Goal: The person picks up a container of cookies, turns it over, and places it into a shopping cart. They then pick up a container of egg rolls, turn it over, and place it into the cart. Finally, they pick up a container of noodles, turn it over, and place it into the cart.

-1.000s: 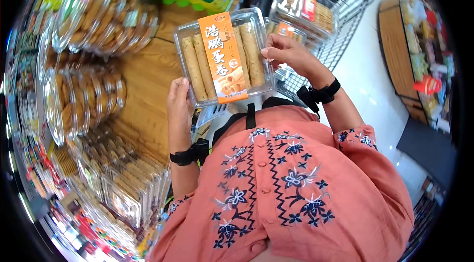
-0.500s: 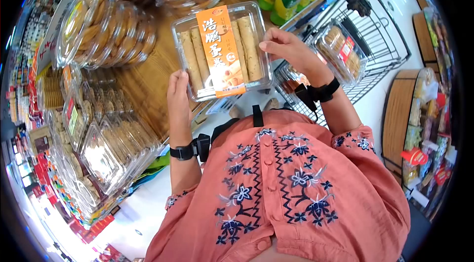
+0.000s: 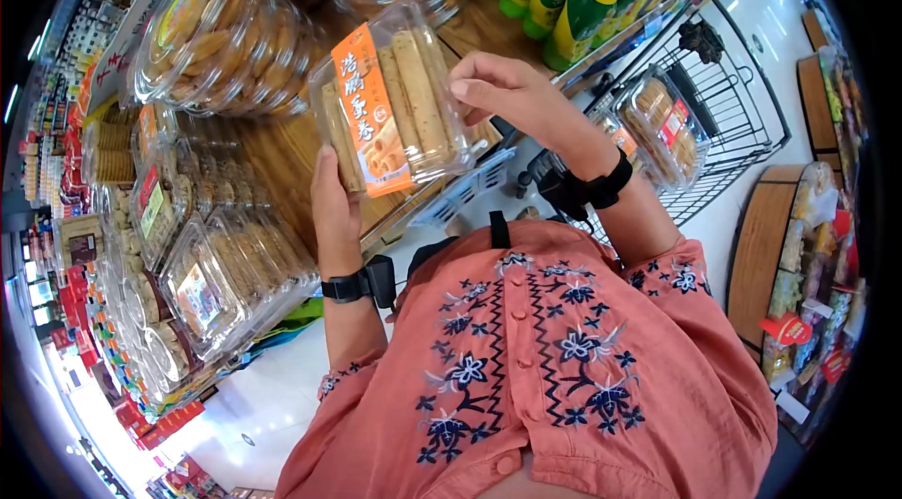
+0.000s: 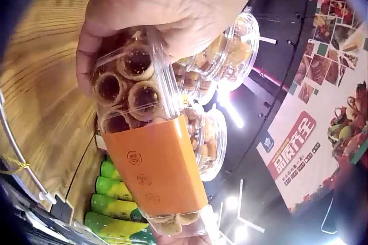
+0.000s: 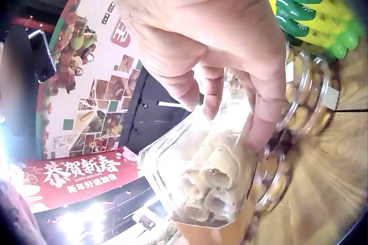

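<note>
A clear plastic box of egg rolls (image 3: 420, 109) with an orange paper band (image 3: 368, 114) is held up in front of the body, tilted. My left hand (image 3: 334, 203) grips its lower left side in the head view. In the left wrist view, that hand (image 4: 167, 9) wraps one end, close to the open roll ends (image 4: 138, 64). At the opposite edge is my right hand (image 3: 517, 102), fingers bent and thumb tip right at the rim. The right wrist view has the right hand's fingers (image 5: 263, 113) round the box's corner.
Round tubs of pastries (image 3: 221, 48) and stacked cookie boxes (image 3: 235, 273) stand on the wooden display table (image 3: 272, 156). Green bottles with yellow caps (image 3: 581, 20) line its far edge. At right is a shopping cart (image 3: 742, 132) holding clear food boxes (image 3: 665, 123); a wooden shelf (image 3: 763, 245) lies beyond.
The box has turned from facing up squarely to a tilt, shifting slightly left. My right hand has slid to its edge and moved left. The head view has swung, showing more bottles and cart.
</note>
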`<state>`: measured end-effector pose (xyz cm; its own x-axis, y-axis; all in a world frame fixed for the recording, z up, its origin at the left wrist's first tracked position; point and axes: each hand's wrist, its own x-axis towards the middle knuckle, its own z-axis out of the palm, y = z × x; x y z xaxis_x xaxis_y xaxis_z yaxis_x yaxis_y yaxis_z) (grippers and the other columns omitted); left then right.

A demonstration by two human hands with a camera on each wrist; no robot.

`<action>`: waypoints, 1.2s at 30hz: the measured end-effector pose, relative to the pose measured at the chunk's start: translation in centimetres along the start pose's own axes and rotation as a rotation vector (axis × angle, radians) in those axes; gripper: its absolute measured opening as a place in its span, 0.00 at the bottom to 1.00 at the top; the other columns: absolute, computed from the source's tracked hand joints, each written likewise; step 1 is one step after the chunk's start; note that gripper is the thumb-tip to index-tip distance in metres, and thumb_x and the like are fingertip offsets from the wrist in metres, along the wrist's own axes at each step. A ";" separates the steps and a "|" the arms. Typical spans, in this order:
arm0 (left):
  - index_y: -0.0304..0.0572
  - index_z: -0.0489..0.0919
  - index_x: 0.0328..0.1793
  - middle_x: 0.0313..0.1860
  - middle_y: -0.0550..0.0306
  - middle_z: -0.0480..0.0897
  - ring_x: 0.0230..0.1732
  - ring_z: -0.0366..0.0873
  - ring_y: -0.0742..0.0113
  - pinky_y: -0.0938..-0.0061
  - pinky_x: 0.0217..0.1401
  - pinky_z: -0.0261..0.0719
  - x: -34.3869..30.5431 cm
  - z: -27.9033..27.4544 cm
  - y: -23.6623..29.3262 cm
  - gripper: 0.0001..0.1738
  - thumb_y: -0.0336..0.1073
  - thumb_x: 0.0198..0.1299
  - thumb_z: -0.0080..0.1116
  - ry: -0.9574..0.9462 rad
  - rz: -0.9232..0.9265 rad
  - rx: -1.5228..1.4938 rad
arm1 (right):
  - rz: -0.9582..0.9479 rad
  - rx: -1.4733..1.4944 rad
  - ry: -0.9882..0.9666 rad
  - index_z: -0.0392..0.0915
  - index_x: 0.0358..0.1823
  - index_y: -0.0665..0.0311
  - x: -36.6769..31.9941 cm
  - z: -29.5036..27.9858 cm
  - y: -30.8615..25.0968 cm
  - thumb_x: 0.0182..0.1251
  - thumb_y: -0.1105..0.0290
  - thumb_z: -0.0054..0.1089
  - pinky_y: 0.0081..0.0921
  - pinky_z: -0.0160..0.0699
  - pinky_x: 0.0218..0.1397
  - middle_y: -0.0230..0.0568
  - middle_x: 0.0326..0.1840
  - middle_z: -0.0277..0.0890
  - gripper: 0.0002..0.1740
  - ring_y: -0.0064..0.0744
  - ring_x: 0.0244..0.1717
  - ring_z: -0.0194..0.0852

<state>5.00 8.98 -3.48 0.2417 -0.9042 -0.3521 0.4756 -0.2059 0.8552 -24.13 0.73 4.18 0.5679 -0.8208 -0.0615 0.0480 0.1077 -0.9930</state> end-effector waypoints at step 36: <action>0.32 0.74 0.66 0.60 0.54 0.80 0.58 0.79 0.68 0.71 0.59 0.79 -3.8 -3.2 0.8 0.23 0.44 0.77 0.49 0.294 0.220 0.011 | 0.127 0.079 -0.114 0.65 0.76 0.62 3.4 4.3 2.5 0.79 0.57 0.51 0.27 0.77 0.60 0.37 0.63 0.76 0.29 0.27 0.57 0.78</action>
<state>7.17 13.49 -2.69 0.5707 -0.7813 -0.2526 0.3764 -0.0245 0.9261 -18.51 0.64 1.97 0.6630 -0.7292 -0.1696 0.0319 0.2539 -0.9667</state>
